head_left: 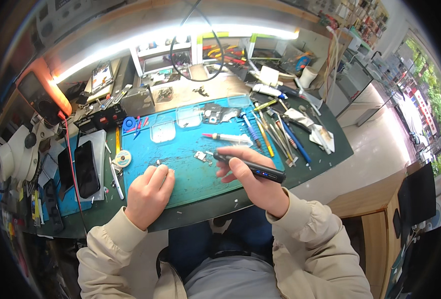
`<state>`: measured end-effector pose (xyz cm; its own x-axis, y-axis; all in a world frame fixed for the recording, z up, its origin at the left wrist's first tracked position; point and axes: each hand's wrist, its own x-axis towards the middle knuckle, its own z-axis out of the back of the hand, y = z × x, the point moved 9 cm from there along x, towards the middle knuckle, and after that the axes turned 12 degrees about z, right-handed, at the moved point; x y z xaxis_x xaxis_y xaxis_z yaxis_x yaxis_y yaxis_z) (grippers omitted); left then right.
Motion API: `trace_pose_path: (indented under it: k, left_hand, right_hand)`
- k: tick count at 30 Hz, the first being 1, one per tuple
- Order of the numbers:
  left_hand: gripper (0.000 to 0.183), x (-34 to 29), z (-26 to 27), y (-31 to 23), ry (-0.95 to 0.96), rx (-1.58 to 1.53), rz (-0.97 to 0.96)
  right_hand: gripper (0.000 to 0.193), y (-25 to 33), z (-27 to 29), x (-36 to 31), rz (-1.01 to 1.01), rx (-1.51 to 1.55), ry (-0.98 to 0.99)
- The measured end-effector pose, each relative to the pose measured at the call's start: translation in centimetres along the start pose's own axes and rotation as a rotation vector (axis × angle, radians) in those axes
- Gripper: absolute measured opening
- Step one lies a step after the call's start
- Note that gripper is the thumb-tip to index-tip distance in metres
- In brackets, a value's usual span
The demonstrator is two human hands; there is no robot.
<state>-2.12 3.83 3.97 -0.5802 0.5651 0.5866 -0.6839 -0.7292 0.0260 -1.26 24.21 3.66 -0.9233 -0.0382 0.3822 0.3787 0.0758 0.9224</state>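
My right hand (pixel 252 184) is wrapped round a black pen-shaped power tool (pixel 260 170) with small blue and red lights on its side. Its tip points left, over the blue work mat (pixel 190 187). Just beyond that tip lie small silvery metal parts (pixel 200 156). My left hand (pixel 153 194) rests on the mat's left part with the fingers curled together. At its fingertips shows a tiny piece (pixel 159 162), too small to name. A syringe (pixel 228 138) with a pink tip lies on the mat behind the tool.
Clear plastic boxes (pixel 162 131) stand at the mat's back. Tweezers and screwdrivers (pixel 275 132) crowd the right. To the left are a solder wire spool (pixel 123 158), a black phone (pixel 87 169), an orange multimeter (pixel 43 94) and a white microscope (pixel 16 154). A black cable loop (pixel 198 79) hangs above.
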Motion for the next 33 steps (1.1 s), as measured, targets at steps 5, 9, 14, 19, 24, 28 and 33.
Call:
trace_pose_path:
  k: [5,9,14,19,24,28,33]
  left_hand:
    - [0.024,0.5,0.5,-0.7,-0.020,-0.036,-0.017]
    - [0.020,1.8,1.5,0.0,-0.043,-0.209,0.077]
    - [0.015,3.1,0.7,2.3,-0.078,-0.515,0.325]
    - [0.015,2.9,0.1,3.9,-0.130,-0.626,0.377]
    - [0.016,3.0,-0.4,5.0,-0.099,-0.739,0.466]
    - [0.015,2.2,-1.5,6.6,-0.018,-0.933,0.628]
    - [0.007,0.7,-4.2,8.3,0.045,-1.360,0.841]
  right_hand:
    - [0.028,3.5,4.1,0.5,0.232,-0.483,-0.059]
    - [0.023,5.6,6.6,5.7,0.629,-1.081,0.013]
    - [0.022,0.2,4.4,13.8,0.722,-1.458,0.408]
    - [0.014,-4.7,1.2,20.4,0.752,-1.621,0.560]
    - [0.009,-6.9,1.6,23.1,0.786,-1.839,0.662]
    - [0.009,-8.4,0.6,23.9,0.658,-1.925,0.750]
    - [0.015,-9.3,0.8,24.1,0.488,-1.845,0.717]
